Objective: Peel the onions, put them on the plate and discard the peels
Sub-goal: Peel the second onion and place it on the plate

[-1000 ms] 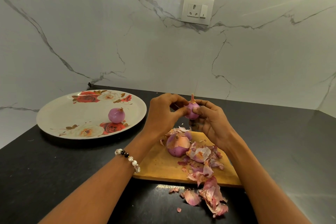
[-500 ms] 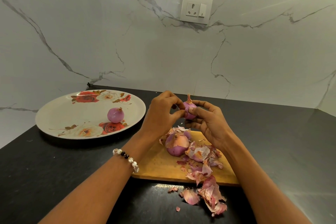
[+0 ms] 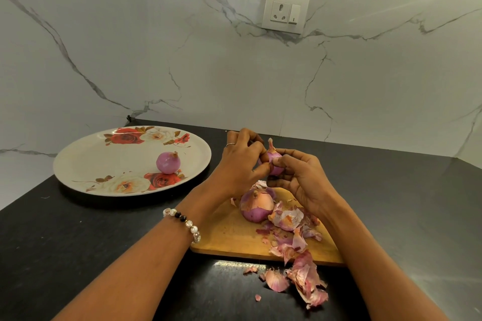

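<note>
Both hands, left hand and right hand, pinch a small onion above the cutting board. It looks light and slippery; loose skin near its tip seems easiest to pull. Left of the board, a plate holds one peeled onion.

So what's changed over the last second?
Very little. Both hands, left and right, keep working the skin of the held onion above the board; their fingers shifted slightly. Nothing was let go. The plate, its peeled onion, the board's onion and the peels stayed put.
</note>
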